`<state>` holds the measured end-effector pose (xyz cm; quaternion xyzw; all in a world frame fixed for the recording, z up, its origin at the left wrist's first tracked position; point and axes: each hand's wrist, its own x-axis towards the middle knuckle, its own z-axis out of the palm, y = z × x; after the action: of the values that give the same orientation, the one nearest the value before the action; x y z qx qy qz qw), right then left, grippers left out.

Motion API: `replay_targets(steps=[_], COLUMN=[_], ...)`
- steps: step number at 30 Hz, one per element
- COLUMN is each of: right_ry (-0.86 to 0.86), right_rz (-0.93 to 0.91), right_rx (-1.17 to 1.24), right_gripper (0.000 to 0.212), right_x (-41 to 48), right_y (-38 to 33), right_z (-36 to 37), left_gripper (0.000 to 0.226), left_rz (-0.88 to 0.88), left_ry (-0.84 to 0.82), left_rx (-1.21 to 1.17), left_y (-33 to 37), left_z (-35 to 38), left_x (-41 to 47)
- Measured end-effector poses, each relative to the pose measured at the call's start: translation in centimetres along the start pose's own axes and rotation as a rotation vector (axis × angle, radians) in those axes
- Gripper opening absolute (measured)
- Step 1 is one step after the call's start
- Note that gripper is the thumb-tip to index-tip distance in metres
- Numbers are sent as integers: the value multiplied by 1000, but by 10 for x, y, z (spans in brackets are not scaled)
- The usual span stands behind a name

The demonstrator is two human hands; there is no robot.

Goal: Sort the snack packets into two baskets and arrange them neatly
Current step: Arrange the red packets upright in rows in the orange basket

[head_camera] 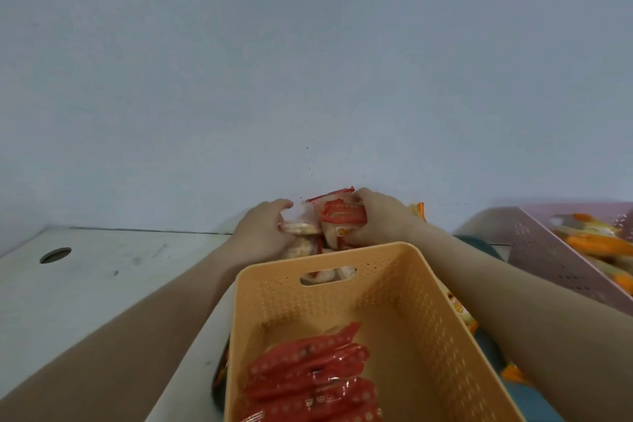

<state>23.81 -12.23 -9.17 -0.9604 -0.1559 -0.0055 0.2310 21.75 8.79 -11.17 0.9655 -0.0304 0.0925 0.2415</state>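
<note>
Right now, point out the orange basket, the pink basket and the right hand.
orange basket [383, 271]: head view, far wall.
pink basket [534, 243]: head view, perforated side wall.
right hand [380, 214]: head view, back of hand.

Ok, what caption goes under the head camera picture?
Sorting time: left hand and right hand grip snack packets beyond the orange basket.

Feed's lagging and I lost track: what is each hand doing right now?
Left hand: closed, gripping a pale cracker packet.
Right hand: closed, gripping a red-and-white packet.
</note>
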Motion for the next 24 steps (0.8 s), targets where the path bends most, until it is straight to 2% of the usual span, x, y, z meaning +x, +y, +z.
replay_targets(steps=[2, 4, 7, 10, 11, 13, 16, 19, 22, 24], right_ry=[39, 81, 135, 82, 67, 76, 99, 83, 63, 27], right_rz=[-42, -82, -59, 27, 25, -24, -77, -70, -60, -75], right_rx=[-2, 98, 505, 1020, 1125, 1189, 1181, 1225, 1302, 1278], right_gripper=[64, 55, 49, 46, 43, 39, 36, 36, 31, 37], right_x=[3, 1, -12, -28, -32, -41, -52, -70, -88, -101], right_y=[-1, 1, 5, 6, 5, 0, -8, -21, -36, -41], right_z=[2, 2, -7, -25, -31, -44, -60, -70, -71, -72], left_gripper=[38, 32, 17, 29, 38, 49, 54, 71, 50, 41], left_rz=[69, 134, 66, -23, -20, 16, 72, 122, 173, 178], left_ry=[49, 88, 145, 146, 139, 117, 88, 61, -31, -133], left_rx=[-21, -94, -434, -838, -918, -1010, -1002, -942, -849, -779], left_y=[5, 9, 11, 18, 23, 32, 44, 62, 79, 88], left_z=[-1, -5, -16, -34, -40, -55, -75, -95, -109, -117], left_x=[-1, -4, -6, -13, -17, -27, -40, -59, -80, -94])
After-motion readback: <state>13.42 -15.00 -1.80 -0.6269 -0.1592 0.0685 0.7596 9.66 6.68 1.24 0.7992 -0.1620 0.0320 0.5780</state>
